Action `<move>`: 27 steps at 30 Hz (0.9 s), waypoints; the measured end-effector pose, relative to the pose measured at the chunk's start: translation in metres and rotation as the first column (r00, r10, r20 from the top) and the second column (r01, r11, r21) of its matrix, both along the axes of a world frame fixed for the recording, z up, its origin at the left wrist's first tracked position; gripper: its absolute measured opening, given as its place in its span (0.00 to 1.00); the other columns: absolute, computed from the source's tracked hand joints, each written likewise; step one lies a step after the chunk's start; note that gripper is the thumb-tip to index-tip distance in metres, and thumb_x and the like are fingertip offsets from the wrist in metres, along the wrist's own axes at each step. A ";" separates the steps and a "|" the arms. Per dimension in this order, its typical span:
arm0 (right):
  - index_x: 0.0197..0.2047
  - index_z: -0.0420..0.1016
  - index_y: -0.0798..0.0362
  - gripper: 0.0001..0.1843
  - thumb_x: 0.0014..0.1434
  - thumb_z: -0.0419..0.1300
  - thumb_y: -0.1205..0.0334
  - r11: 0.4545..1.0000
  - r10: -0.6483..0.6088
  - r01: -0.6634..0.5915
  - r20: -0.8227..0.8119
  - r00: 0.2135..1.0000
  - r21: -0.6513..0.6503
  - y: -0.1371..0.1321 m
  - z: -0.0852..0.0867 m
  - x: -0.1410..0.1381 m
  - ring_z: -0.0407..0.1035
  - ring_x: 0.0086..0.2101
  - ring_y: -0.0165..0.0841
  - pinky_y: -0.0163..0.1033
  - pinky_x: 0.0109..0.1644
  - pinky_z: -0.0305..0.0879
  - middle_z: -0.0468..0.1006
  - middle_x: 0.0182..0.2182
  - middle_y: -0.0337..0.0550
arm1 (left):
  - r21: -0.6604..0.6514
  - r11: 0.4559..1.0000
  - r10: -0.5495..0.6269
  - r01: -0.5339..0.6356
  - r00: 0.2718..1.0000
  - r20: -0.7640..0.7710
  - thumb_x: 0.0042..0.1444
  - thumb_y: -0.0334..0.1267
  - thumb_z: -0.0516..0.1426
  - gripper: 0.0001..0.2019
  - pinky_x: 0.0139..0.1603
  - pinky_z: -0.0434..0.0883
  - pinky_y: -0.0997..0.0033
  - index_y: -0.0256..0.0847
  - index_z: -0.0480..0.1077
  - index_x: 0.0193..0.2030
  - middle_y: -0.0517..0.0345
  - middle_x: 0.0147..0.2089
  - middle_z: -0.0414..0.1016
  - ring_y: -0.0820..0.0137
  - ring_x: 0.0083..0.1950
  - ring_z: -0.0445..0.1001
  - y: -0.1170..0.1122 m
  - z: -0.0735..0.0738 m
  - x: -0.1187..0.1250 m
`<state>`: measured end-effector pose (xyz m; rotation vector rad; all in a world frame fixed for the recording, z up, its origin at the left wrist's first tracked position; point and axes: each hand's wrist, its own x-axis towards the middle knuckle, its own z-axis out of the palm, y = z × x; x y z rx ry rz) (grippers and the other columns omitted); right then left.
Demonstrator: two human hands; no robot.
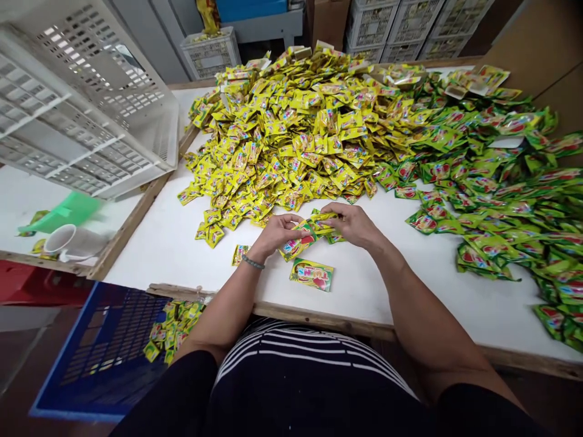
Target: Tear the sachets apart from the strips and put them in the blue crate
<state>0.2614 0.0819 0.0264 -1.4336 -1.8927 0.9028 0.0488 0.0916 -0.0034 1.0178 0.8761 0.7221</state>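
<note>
A big heap of small yellow sachets (300,127) covers the back of the white table (364,285). Beside it, to the right, spreads a heap of green sachets (501,176). My left hand (276,233) and my right hand (353,223) meet near the table's front, both closed on a small bunch of sachets (310,233) held between them. One green-and-yellow sachet (312,274) lies flat just below my hands. Another yellow sachet (239,254) lies beside my left wrist, which wears a bracelet.
A blue crate (86,358) with several yellow sachets stands on the floor at lower left. A white plastic crate (77,103) tilts over the neighbouring table at upper left, with a green scoop (64,212) and a white cup (61,238) beneath. More white crates stand behind the table.
</note>
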 end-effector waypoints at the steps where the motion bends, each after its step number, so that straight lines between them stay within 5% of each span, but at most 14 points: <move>1: 0.37 0.76 0.53 0.12 0.52 0.57 0.57 0.999 0.035 -0.035 -0.004 0.999 -0.022 0.000 0.000 0.002 0.66 0.30 0.34 0.39 0.34 0.62 0.76 0.31 0.42 | -0.001 1.000 -0.010 0.010 1.000 0.003 0.31 0.43 0.74 0.26 0.21 0.61 0.79 0.35 0.71 0.36 0.63 0.21 0.74 0.76 0.20 0.69 0.000 0.001 0.000; 7: 0.35 0.79 0.51 0.08 0.49 0.62 0.63 0.996 0.048 -0.046 0.020 0.999 -0.070 0.000 -0.005 0.003 0.71 0.37 0.38 0.40 0.40 0.65 0.79 0.36 0.43 | 0.001 1.000 -0.028 0.028 1.000 -0.004 0.30 0.44 0.74 0.25 0.21 0.60 0.79 0.35 0.73 0.34 0.64 0.19 0.73 0.78 0.19 0.68 -0.001 0.000 0.005; 13: 0.33 0.80 0.50 0.06 0.50 0.63 0.63 0.997 -0.060 0.065 0.096 0.994 -0.047 -0.004 -0.001 -0.011 0.69 0.32 0.35 0.39 0.36 0.61 0.78 0.30 0.40 | 0.005 1.000 -0.004 0.004 1.000 0.016 0.28 0.42 0.74 0.26 0.26 0.65 0.77 0.35 0.73 0.35 0.64 0.22 0.75 0.76 0.23 0.71 -0.003 0.001 0.010; 17: 0.37 0.76 0.49 0.11 0.47 0.63 0.64 0.984 -0.175 0.176 0.088 0.981 -0.006 -0.006 -0.002 -0.019 0.64 0.26 0.32 0.37 0.32 0.58 0.71 0.23 0.34 | -0.012 1.000 -0.018 0.018 0.999 0.035 0.28 0.41 0.75 0.27 0.29 0.68 0.76 0.35 0.73 0.37 0.61 0.27 0.78 0.75 0.26 0.74 -0.005 -0.001 0.014; 22: 0.45 0.70 0.49 0.20 0.48 0.64 0.55 0.972 -0.233 0.229 -0.121 0.965 -0.046 -0.006 -0.002 -0.019 0.70 0.30 0.35 0.40 0.37 0.66 0.77 0.31 0.39 | -0.029 0.999 0.020 -0.019 0.999 0.040 0.31 0.45 0.74 0.25 0.28 0.68 0.76 0.34 0.74 0.35 0.59 0.28 0.78 0.75 0.25 0.73 -0.004 0.000 0.013; 27: 0.47 0.70 0.48 0.19 0.51 0.61 0.56 0.979 -0.204 0.204 0.002 0.979 -0.011 -0.009 0.003 -0.024 0.69 0.27 0.34 0.40 0.36 0.65 0.76 0.26 0.36 | -0.052 0.998 0.049 -0.045 0.996 0.073 0.31 0.42 0.74 0.24 0.30 0.70 0.75 0.34 0.76 0.35 0.59 0.28 0.79 0.74 0.26 0.74 -0.004 -0.001 0.010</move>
